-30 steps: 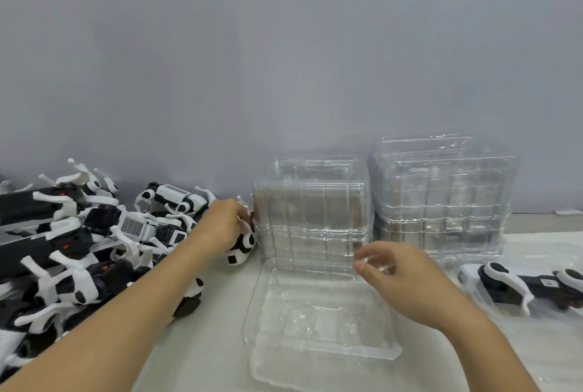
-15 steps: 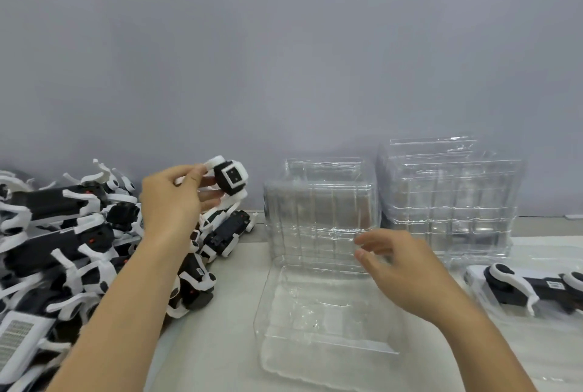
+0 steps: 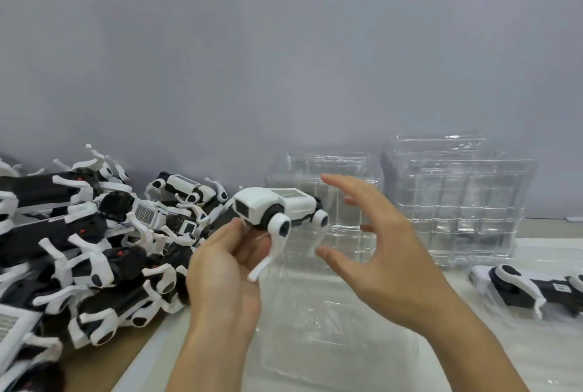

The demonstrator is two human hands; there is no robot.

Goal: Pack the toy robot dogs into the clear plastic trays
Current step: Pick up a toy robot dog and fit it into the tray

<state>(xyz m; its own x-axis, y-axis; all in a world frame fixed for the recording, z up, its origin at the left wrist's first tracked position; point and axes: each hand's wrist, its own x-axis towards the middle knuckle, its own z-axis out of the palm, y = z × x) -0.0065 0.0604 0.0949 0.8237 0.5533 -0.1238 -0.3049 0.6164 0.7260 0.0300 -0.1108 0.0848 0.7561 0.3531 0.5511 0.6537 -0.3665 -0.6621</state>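
My left hand (image 3: 225,260) grips a white-and-black toy robot dog (image 3: 277,210) by its front end and holds it in the air above the open clear plastic tray (image 3: 315,338) on the table. Two of the dog's white legs hang down. My right hand (image 3: 381,252) is spread open just right of the dog, its fingers and thumb near the dog's rear but apart from it. A pile of several more robot dogs (image 3: 94,252) lies at the left.
Two stacks of clear trays (image 3: 318,170) (image 3: 457,189) stand against the grey wall behind my hands. At the right, another robot dog (image 3: 530,289) lies in a clear tray. White sheeting covers the table under the trays.
My left hand has carried a robot dog from the pile at the left to above the open tray. My right hand has risen off the tray and opened beside the dog.
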